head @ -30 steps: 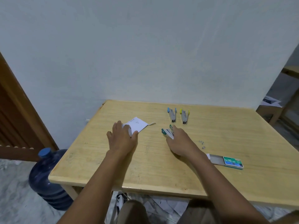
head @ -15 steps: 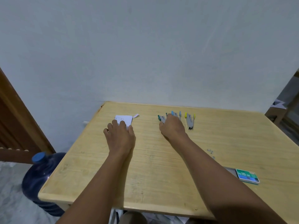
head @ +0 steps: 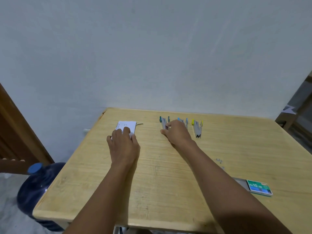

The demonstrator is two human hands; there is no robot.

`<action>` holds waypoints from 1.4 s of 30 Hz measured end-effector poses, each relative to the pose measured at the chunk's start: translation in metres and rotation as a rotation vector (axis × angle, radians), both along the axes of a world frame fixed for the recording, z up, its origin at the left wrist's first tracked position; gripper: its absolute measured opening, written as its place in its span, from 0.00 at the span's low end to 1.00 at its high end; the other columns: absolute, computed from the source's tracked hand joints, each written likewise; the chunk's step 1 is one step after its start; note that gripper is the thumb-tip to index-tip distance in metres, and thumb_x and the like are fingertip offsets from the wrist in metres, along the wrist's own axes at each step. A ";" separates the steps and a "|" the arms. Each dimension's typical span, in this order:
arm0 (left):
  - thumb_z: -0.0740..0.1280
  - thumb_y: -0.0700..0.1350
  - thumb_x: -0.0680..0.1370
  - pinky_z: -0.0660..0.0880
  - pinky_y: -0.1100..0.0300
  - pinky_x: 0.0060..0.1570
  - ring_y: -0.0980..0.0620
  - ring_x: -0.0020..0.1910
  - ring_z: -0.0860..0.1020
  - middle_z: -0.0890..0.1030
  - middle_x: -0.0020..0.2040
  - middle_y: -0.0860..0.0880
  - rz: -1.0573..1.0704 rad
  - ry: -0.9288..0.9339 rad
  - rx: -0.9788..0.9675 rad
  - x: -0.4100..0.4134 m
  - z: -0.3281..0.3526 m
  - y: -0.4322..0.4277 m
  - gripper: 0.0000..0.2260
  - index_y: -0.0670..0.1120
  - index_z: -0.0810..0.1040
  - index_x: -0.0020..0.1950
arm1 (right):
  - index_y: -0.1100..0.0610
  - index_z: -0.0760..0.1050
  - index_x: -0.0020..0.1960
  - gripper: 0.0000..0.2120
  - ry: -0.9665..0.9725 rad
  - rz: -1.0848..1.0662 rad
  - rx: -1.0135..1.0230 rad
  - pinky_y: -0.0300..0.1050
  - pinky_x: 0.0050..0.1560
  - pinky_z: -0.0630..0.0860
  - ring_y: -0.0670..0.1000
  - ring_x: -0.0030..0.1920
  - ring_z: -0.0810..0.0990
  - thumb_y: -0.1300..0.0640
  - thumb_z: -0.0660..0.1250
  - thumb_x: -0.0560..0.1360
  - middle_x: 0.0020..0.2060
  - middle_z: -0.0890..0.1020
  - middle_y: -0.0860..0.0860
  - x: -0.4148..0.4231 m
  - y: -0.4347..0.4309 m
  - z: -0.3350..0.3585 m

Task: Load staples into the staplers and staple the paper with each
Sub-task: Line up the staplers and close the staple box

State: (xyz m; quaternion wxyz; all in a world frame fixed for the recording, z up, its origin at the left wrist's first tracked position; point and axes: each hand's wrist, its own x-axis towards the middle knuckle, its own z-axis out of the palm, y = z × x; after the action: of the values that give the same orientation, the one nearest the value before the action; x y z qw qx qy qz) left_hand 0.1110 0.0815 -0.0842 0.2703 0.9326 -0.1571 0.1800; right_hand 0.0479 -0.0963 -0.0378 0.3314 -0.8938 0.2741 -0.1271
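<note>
Three grey staplers lie in a row at the back of the wooden table: a teal-tipped stapler, a blue-tipped stapler and a yellow-tipped stapler. My right hand holds the teal stapler between thumb and fingers and hides part of the blue one. Left of them lies a small stack of white paper. My left hand rests on its near half, fingers on top.
A green staple box, slid partly open, lies near the table's right front. Loose staples lie behind it. A paper scrap sits by the stack. A blue water bottle stands on the floor at left.
My right hand carried the teal stapler from the table's middle to the back row beside the blue one. My left hand pushed the paper stack toward the back of the table.
</note>
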 end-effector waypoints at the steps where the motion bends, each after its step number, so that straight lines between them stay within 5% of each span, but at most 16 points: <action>1: 0.57 0.45 0.78 0.61 0.48 0.62 0.44 0.52 0.73 0.77 0.45 0.45 0.000 0.003 -0.011 0.000 0.000 0.000 0.08 0.45 0.74 0.44 | 0.66 0.80 0.52 0.15 -0.005 -0.001 -0.011 0.50 0.48 0.79 0.59 0.46 0.84 0.53 0.71 0.77 0.43 0.84 0.58 0.002 0.000 0.000; 7: 0.59 0.46 0.78 0.57 0.47 0.66 0.45 0.55 0.74 0.78 0.45 0.47 0.014 0.007 -0.011 0.000 0.000 -0.002 0.10 0.44 0.76 0.41 | 0.60 0.79 0.51 0.13 0.000 -0.012 -0.060 0.49 0.46 0.77 0.56 0.45 0.81 0.50 0.67 0.79 0.43 0.83 0.54 0.007 0.001 -0.003; 10: 0.59 0.46 0.78 0.56 0.45 0.67 0.44 0.60 0.73 0.78 0.46 0.46 0.010 -0.001 0.013 0.002 0.000 -0.003 0.10 0.44 0.76 0.42 | 0.58 0.76 0.62 0.17 -0.031 -0.017 -0.067 0.48 0.47 0.75 0.52 0.44 0.79 0.48 0.66 0.79 0.42 0.80 0.51 -0.007 0.005 0.003; 14: 0.60 0.44 0.78 0.55 0.43 0.67 0.42 0.70 0.67 0.78 0.56 0.43 0.008 -0.047 0.061 0.000 0.000 -0.003 0.07 0.43 0.76 0.49 | 0.49 0.74 0.68 0.20 -0.070 -0.009 -0.126 0.46 0.51 0.74 0.47 0.53 0.78 0.44 0.64 0.79 0.54 0.81 0.45 -0.060 0.019 0.022; 16: 0.62 0.44 0.77 0.55 0.43 0.65 0.41 0.72 0.65 0.77 0.60 0.42 -0.012 -0.120 0.089 -0.002 0.002 -0.003 0.09 0.42 0.76 0.53 | 0.44 0.77 0.65 0.17 -0.118 0.002 -0.139 0.46 0.52 0.76 0.43 0.48 0.78 0.42 0.64 0.78 0.52 0.80 0.39 -0.096 0.022 0.027; 22: 0.62 0.47 0.75 0.62 0.47 0.53 0.41 0.58 0.76 0.80 0.55 0.45 -0.261 -0.356 0.035 -0.042 0.020 -0.007 0.11 0.45 0.80 0.50 | 0.45 0.82 0.55 0.08 -0.246 -0.069 -0.100 0.37 0.41 0.76 0.43 0.42 0.79 0.51 0.70 0.76 0.49 0.81 0.42 -0.216 -0.020 0.034; 25: 0.63 0.50 0.75 0.63 0.50 0.50 0.42 0.55 0.74 0.80 0.53 0.47 -0.405 -0.271 -0.049 -0.086 0.020 -0.018 0.11 0.47 0.82 0.50 | 0.45 0.79 0.62 0.16 -0.033 -0.143 -0.100 0.47 0.52 0.75 0.46 0.52 0.76 0.46 0.71 0.75 0.55 0.77 0.44 -0.261 -0.051 0.032; 29: 0.61 0.57 0.76 0.60 0.54 0.53 0.50 0.54 0.70 0.77 0.50 0.52 -0.643 0.010 -0.038 -0.161 0.029 -0.049 0.16 0.50 0.83 0.53 | 0.40 0.70 0.70 0.29 0.264 -0.087 -0.065 0.45 0.54 0.73 0.46 0.58 0.72 0.39 0.72 0.71 0.62 0.71 0.45 -0.294 -0.077 0.020; 34: 0.62 0.60 0.78 0.61 0.55 0.57 0.52 0.54 0.63 0.71 0.51 0.53 -0.768 0.200 0.006 -0.209 0.024 -0.075 0.16 0.54 0.82 0.58 | 0.47 0.75 0.68 0.22 0.228 -0.033 -0.142 0.42 0.55 0.74 0.45 0.55 0.74 0.46 0.71 0.75 0.61 0.77 0.47 -0.299 -0.080 0.011; 42: 0.61 0.57 0.80 0.63 0.53 0.56 0.52 0.52 0.64 0.72 0.50 0.53 -0.740 0.179 0.042 -0.222 0.024 -0.091 0.15 0.54 0.83 0.57 | 0.50 0.76 0.66 0.20 0.128 0.048 -0.100 0.43 0.59 0.75 0.45 0.56 0.75 0.49 0.71 0.76 0.57 0.77 0.45 -0.298 -0.077 0.003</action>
State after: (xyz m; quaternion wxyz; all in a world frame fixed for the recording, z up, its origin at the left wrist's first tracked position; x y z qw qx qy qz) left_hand -0.1111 -0.0094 -0.0604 0.3104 0.8302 -0.4629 -0.0152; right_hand -0.2502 -0.1729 -0.0347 0.2710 -0.9219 0.2666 -0.0753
